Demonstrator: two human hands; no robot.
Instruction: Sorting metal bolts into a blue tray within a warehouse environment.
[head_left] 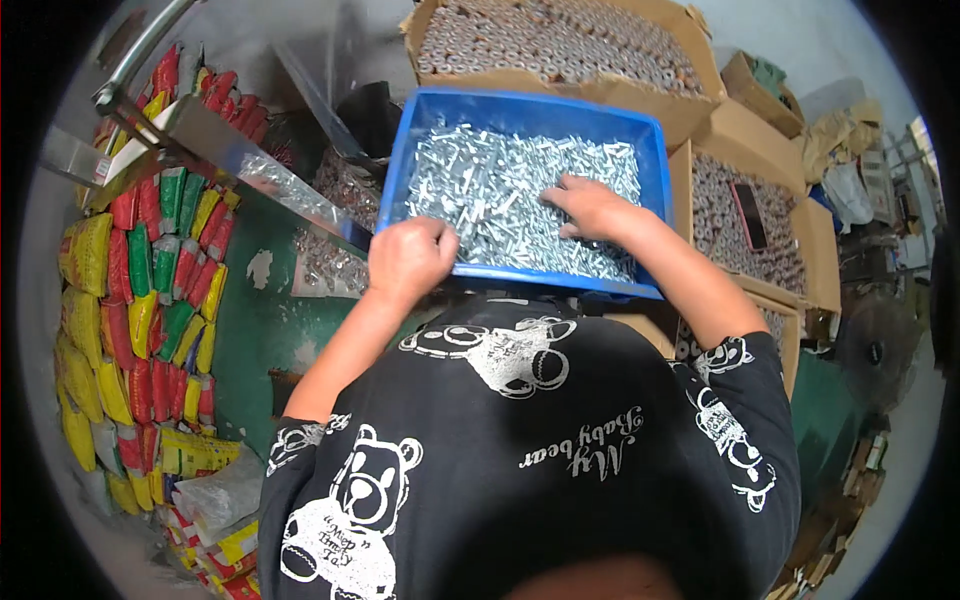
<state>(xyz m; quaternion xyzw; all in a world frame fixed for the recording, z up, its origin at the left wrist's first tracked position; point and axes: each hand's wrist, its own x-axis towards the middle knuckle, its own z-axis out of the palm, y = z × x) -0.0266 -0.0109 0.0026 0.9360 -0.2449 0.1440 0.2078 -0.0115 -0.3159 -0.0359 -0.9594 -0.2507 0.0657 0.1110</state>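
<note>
A blue plastic bin (530, 102) in front of me is heaped with small silvery metal pins (490, 185). My right hand (595, 208) reaches over the bin's right side, its fingertips among the pins. Its thumb stands apart from the bent fingers, and nothing shows between them. At the near left corner of the bin, my left hand (408, 258) is closed, fingers curled in and thumb against them. Whatever it may hold is hidden inside the fist.
Cardboard boxes of upright cylindrical parts stand behind (550, 45) and right (720, 200) of the bin; a phone (749, 216) lies on the right one. A metal chute (260, 180) slopes at left, beside stacked colourful bags (150, 300). A fan (875, 350) stands far right.
</note>
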